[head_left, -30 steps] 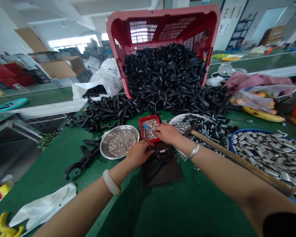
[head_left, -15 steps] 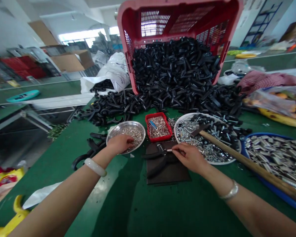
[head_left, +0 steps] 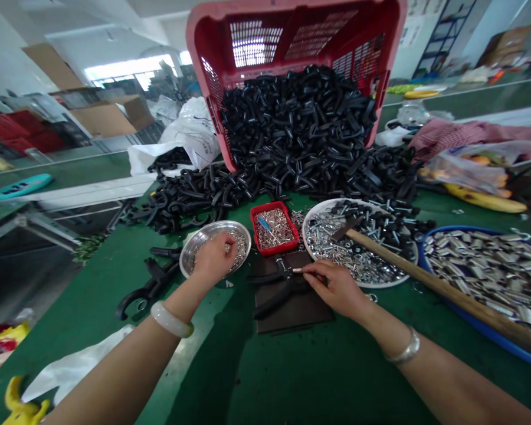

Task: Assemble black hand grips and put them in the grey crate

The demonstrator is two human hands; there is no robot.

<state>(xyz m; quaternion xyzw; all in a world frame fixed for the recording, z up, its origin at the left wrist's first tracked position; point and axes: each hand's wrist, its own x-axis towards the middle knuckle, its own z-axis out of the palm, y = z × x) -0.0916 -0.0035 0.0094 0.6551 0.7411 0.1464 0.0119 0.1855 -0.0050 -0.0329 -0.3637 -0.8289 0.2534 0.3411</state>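
Green worktop (head_left: pixel 221 372) underlies everything. The right hand (head_left: pixel 338 287) pinches the outer end of a spring (head_left: pixel 297 270) on a black clamp (head_left: pixel 278 297), which lies on a dark plate (head_left: pixel 298 316). The left hand (head_left: pixel 215 258) has its fingers bunched over small parts in a steel bowl (head_left: pixel 186 268); whether it grips any, I cannot tell. Beyond are a red tray (head_left: pixel 277 251), a hammer (head_left: pixel 389 257) across two basins, and a crate (head_left: pixel 292 9) of black pieces (head_left: pixel 296 118).

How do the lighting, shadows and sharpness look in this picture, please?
All in the head view: glare whitens the distant rectangular windows; a soft dark shadow crosses the flat green tabletop with pale sheen beside it; the open brown cardboard box looks soft; tiny silvery parts in the round silver metal bowl blur into speckle.
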